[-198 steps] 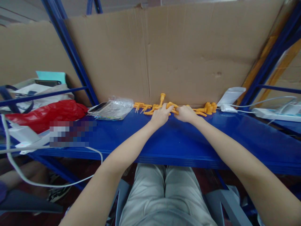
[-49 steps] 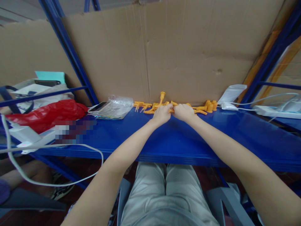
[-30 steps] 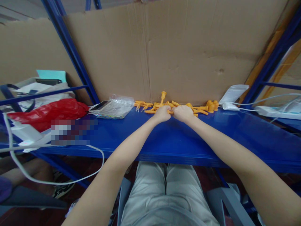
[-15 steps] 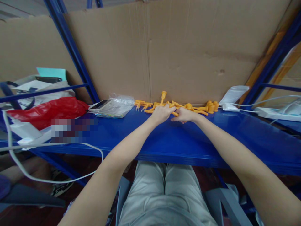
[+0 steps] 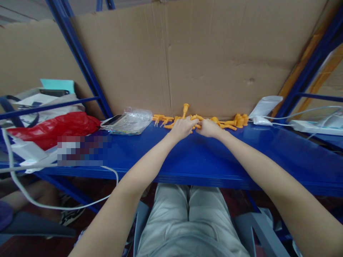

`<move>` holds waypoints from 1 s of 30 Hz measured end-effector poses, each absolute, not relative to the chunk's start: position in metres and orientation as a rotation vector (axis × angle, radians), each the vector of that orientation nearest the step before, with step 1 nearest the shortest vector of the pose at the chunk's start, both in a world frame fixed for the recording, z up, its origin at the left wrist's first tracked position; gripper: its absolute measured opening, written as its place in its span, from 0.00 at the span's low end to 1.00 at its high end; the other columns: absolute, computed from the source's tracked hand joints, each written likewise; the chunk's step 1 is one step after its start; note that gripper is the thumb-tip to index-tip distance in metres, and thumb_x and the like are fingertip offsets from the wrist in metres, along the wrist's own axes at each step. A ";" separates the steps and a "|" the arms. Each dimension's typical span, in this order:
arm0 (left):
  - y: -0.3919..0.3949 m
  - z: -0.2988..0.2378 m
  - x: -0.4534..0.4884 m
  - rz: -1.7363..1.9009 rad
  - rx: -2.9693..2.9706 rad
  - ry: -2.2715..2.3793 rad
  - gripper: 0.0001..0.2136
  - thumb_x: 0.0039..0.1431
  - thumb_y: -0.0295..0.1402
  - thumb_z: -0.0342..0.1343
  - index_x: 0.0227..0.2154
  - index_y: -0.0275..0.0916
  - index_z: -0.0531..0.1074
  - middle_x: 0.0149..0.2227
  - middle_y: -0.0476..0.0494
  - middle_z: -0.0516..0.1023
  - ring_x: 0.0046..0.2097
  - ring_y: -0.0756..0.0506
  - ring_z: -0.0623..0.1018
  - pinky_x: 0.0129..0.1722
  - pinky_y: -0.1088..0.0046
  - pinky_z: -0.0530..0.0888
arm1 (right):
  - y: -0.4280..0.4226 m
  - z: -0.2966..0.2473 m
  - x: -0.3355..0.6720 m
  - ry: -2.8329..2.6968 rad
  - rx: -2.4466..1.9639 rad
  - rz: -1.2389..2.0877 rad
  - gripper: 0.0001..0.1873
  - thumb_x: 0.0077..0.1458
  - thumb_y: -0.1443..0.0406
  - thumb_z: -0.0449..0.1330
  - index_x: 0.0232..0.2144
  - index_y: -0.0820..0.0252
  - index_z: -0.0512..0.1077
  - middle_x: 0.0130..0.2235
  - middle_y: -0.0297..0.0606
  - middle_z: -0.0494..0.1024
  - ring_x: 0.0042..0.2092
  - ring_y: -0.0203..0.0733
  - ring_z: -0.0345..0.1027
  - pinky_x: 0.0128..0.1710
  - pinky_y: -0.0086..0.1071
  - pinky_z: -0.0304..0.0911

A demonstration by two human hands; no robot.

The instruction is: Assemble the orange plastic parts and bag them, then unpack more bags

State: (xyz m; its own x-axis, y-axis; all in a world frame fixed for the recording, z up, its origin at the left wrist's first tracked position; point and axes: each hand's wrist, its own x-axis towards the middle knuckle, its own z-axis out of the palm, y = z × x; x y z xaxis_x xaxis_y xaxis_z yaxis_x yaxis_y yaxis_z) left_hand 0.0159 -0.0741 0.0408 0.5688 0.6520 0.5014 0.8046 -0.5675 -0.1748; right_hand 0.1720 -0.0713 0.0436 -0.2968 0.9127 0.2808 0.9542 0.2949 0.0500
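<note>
My left hand is closed, palm down, around an orange plastic part at the back of the blue shelf. Close beside it on the right, my right hand has its fingers curled on the same part, most of which the fingers hide. Loose orange pieces lie around both hands. Behind the left hand stands an orange piece with a flared top. Thin orange pieces with spiral or chain-like bits lie to the left, and stubby orange cups to the right.
A clear plastic packet lies left of the orange pieces on the blue shelf. A red bag and white cable are farther left. A white pouch with a cord stands right, against the cardboard wall.
My right hand has turned, its fingers now curled closer in towards the left hand. The orange part between them shows at a different angle. My left hand has barely moved.
</note>
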 end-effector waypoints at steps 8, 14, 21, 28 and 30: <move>-0.074 0.046 0.024 -0.732 -2.502 -1.378 0.13 0.57 0.24 0.52 0.45 0.40 0.73 0.42 0.39 0.78 0.45 0.41 0.78 0.43 0.67 0.73 | -0.075 0.050 0.172 -2.293 -1.838 -0.530 0.21 0.61 0.61 0.49 0.46 0.65 0.77 0.43 0.56 0.80 0.48 0.53 0.75 0.46 0.38 0.66; -0.067 0.044 0.024 -0.793 -2.765 -1.899 0.05 0.53 0.25 0.56 0.33 0.37 0.73 0.23 0.49 0.73 0.26 0.48 0.74 0.27 0.73 0.71 | -0.080 0.046 0.168 -2.397 -1.754 -0.698 0.21 0.61 0.68 0.46 0.43 0.68 0.77 0.41 0.59 0.80 0.47 0.53 0.76 0.45 0.39 0.66; -0.057 0.034 0.014 -0.827 -2.616 -1.631 0.04 0.49 0.22 0.57 0.28 0.36 0.72 0.32 0.43 0.78 0.39 0.44 0.78 0.40 0.68 0.75 | -0.082 0.041 0.165 -2.446 -1.677 -0.707 0.21 0.62 0.65 0.45 0.46 0.69 0.74 0.41 0.57 0.80 0.46 0.54 0.75 0.42 0.38 0.64; -0.062 0.034 0.008 -0.826 -2.356 -1.673 0.13 0.55 0.25 0.53 0.43 0.40 0.74 0.39 0.39 0.81 0.46 0.39 0.80 0.44 0.64 0.75 | -0.080 0.040 0.176 -2.445 -1.501 -0.746 0.21 0.62 0.63 0.45 0.47 0.71 0.70 0.43 0.58 0.79 0.47 0.52 0.72 0.44 0.37 0.56; -0.061 0.034 0.006 -0.817 -2.333 -1.667 0.14 0.56 0.26 0.52 0.44 0.40 0.74 0.40 0.39 0.81 0.46 0.39 0.80 0.44 0.65 0.74 | -0.079 0.040 0.177 -2.452 -1.453 -0.757 0.21 0.62 0.62 0.44 0.47 0.70 0.69 0.43 0.58 0.79 0.47 0.53 0.72 0.45 0.38 0.54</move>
